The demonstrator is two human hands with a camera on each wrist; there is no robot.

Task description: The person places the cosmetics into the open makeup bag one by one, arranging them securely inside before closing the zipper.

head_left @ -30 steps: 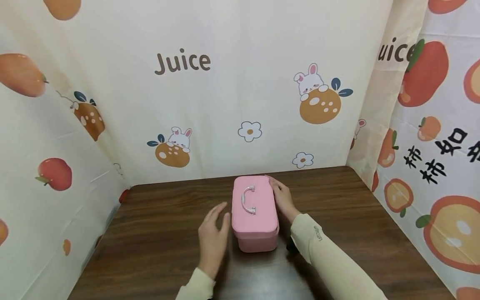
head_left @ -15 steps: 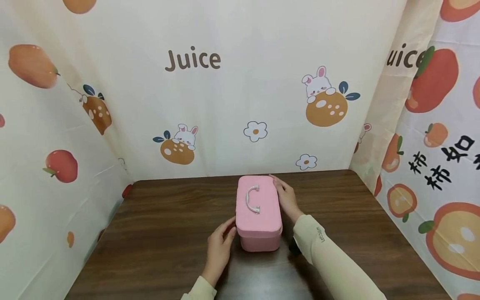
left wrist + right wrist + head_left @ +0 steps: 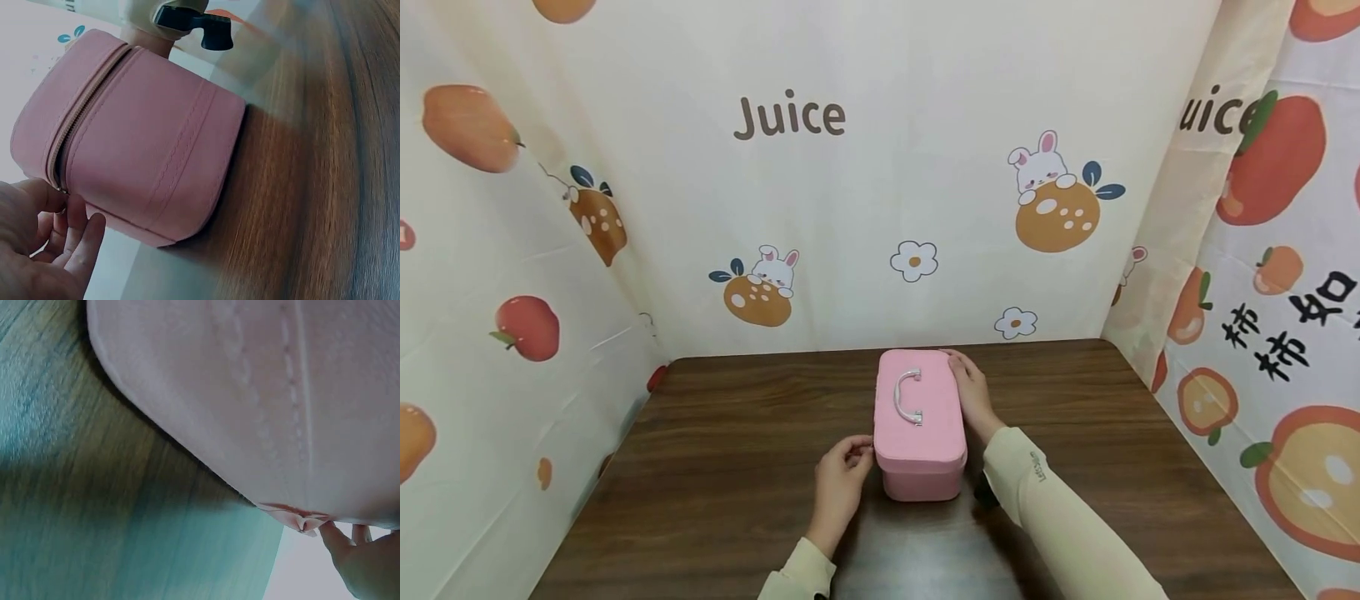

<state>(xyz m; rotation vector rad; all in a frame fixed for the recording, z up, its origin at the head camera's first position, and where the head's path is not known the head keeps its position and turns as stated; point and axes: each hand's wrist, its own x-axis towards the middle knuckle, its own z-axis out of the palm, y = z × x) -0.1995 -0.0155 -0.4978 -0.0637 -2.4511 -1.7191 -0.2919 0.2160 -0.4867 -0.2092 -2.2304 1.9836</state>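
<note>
A pink zippered case point(image 3: 919, 417) with a silver handle point(image 3: 904, 398) on its lid stands upright on the table. Its zipper point(image 3: 87, 106) runs along the seam beneath the lid. At the case's left side, my left hand point(image 3: 838, 487) pinches the small metal zipper pull point(image 3: 61, 210) between thumb and index finger. My right hand point(image 3: 972, 392) holds the far right corner, its fingers bent around behind the case and partly hidden. In the right wrist view, fingertips of a hand point(image 3: 359, 550) touch the case's edge.
The dark wood table point(image 3: 760, 400) ends at a printed curtain point(image 3: 850, 192) close behind the case. More printed cloth point(image 3: 1292, 333) hangs at the right. A black device point(image 3: 215, 31) is worn at the right wrist.
My left hand has come in from the left to the case's side, and its fingers have closed on the zipper pull. The right hand stays at the far right corner.
</note>
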